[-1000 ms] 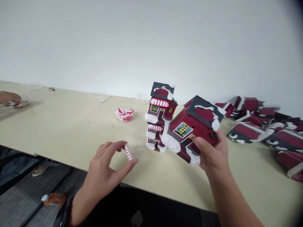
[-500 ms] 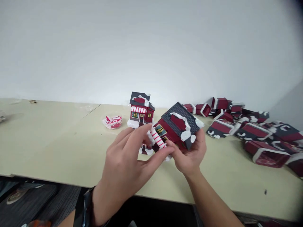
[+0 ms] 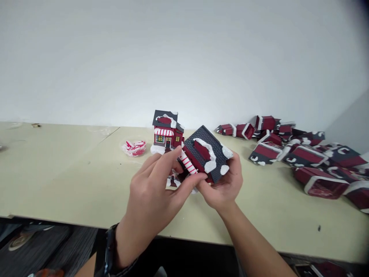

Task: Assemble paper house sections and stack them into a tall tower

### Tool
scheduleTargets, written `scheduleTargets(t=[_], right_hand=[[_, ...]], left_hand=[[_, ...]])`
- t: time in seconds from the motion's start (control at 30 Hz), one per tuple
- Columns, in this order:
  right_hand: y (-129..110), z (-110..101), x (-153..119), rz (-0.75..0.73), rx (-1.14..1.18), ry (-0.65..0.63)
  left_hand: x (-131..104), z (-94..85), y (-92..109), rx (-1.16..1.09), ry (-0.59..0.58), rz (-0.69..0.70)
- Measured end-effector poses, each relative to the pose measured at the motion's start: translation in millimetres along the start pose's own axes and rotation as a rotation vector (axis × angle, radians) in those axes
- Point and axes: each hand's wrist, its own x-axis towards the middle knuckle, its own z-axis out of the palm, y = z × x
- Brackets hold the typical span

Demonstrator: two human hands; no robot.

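Observation:
Tilted in my right hand (image 3: 223, 184) is a small dark-red model house (image 3: 206, 154) with a grey shingled roof and white snow patches. My right fingers wrap round its right side and underside. A red-and-white striped awning (image 3: 188, 162) lies against the house front, and my left hand (image 3: 158, 188) pinches it at its two ends between thumb and fingers. Its join with the wall is hidden from me. Just behind my left fingers stands an upright model house (image 3: 165, 130) with its own striped awning on the front. Part of another small snowy piece (image 3: 173, 181) shows beneath my hands.
A clear plastic bag of red-and-white pieces (image 3: 134, 148) lies left of the standing house. Many dark-red house bodies (image 3: 305, 157) are heaped at the right, lying on their sides. The pale table (image 3: 72, 184) meets a white wall (image 3: 184, 57) behind.
The held house has shifted left and turned so more of its roof faces me. The striped awning now sits closer against its front, covering the window that showed before.

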Motion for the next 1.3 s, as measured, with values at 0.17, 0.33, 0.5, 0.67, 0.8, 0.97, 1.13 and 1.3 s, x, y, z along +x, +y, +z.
scheduleTargets(t=[0.17,0.33,0.5,0.67,0.8,0.97,1.13,1.3], right_hand=[[0.7,-0.6,-1.4,-0.005,-0.039,0.003],[0.3,-0.1,-2.8,-0.007,-0.043,-0.022],[-3.5,0.1,-1.6,0.048,-0.027,-0.047],[-3.9,-1.1,-1.4,0.184,0.111,-0.094],[-6.1,-2.2,0.6,0.251,0.192,-0.130],[-10.6,-4.2,2.7,0.232,0.340,-0.230],[-14.7,-3.2,4.7,0.324,0.385,-0.343],[-16.1,-1.9,9.9,0.301,0.368,-0.345]], left_hand=[[0.4,-0.1,-1.7,0.046,-0.016,0.027],[1.0,1.3,-3.3,0.070,-0.007,0.061],[0.7,3.3,-9.9,0.094,0.025,0.106],[0.5,7.1,-20.7,0.071,0.070,0.159],[4.9,6.3,-24.1,-0.035,0.069,0.058],[9.6,-0.2,-33.9,-0.425,-0.185,-0.161],[4.0,3.3,-45.1,-0.722,-0.370,-0.333],[3.5,8.2,-39.9,-0.839,-0.354,-0.442]])
